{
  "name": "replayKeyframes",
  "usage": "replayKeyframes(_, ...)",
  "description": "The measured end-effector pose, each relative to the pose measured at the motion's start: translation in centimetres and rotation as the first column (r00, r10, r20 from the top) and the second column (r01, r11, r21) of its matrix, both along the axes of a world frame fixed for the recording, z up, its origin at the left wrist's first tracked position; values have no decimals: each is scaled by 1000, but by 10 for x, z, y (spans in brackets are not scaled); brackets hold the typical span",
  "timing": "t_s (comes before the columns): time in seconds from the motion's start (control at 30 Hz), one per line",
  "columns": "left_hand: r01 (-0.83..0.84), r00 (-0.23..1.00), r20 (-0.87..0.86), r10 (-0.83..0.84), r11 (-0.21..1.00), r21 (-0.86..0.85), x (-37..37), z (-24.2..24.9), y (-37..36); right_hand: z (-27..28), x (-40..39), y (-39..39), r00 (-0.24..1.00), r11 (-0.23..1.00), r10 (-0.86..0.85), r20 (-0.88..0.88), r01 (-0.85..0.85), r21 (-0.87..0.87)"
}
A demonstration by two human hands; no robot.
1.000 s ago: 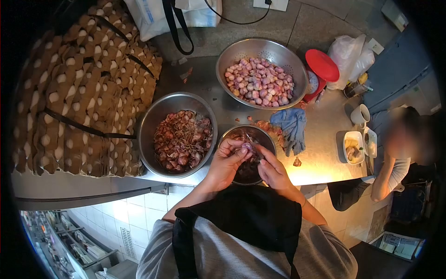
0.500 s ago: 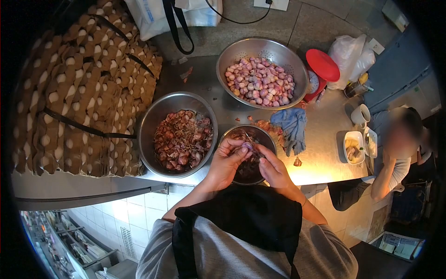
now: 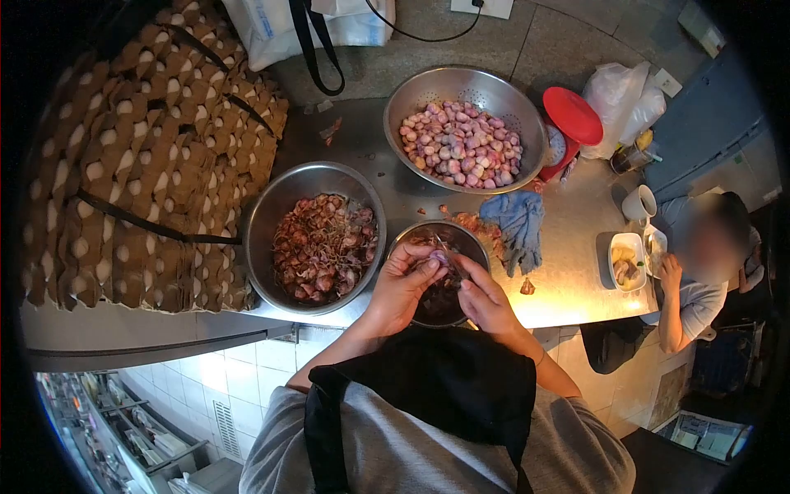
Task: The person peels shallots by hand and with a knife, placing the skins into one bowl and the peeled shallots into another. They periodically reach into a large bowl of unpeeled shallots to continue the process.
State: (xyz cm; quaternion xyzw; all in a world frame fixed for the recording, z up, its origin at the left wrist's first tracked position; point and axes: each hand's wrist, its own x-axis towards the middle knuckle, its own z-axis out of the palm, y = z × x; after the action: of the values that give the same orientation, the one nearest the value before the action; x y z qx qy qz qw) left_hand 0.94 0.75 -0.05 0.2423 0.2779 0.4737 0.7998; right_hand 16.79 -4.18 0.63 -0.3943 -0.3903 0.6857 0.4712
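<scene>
My left hand (image 3: 403,288) is closed on a small purple shallot (image 3: 439,258), held over a small metal bowl (image 3: 440,317) with dark skins inside. My right hand (image 3: 487,298) meets it from the right, fingers pinched at the shallot; a thin blade seems to show there, but too small to make out. To the left stands a steel bowl (image 3: 257,247) of unpeeled reddish shallots (image 3: 317,247). Behind, a large colander (image 3: 403,92) holds peeled pink shallots (image 3: 465,144). A blue glove (image 3: 520,230) lies right of the small bowl, beside loose skins (image 3: 480,229).
Stacked egg trays (image 3: 148,165) fill the left side. At the back right are a red scale (image 3: 573,116) and plastic bags (image 3: 617,103). A white cup (image 3: 638,202) and a food container (image 3: 627,262) stand near a seated person (image 3: 699,305) on the right.
The seated person's hand has moved from near the head toward the food containers. My hands have barely moved, still together over the small bowl.
</scene>
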Motion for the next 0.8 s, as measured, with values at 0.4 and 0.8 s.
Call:
replayKeyframes(0.4, 11, 1000, -25, -11, 1000, 16, 0, -2, 1, 8, -1, 1, 998, 1000, 7, 58, -7, -11)
replayKeyframes(0.8, -5, 1000, 13, 6, 999, -47, -1, 0, 3, -4, -3, 2, 973, 992, -58, 222, 31, 123)
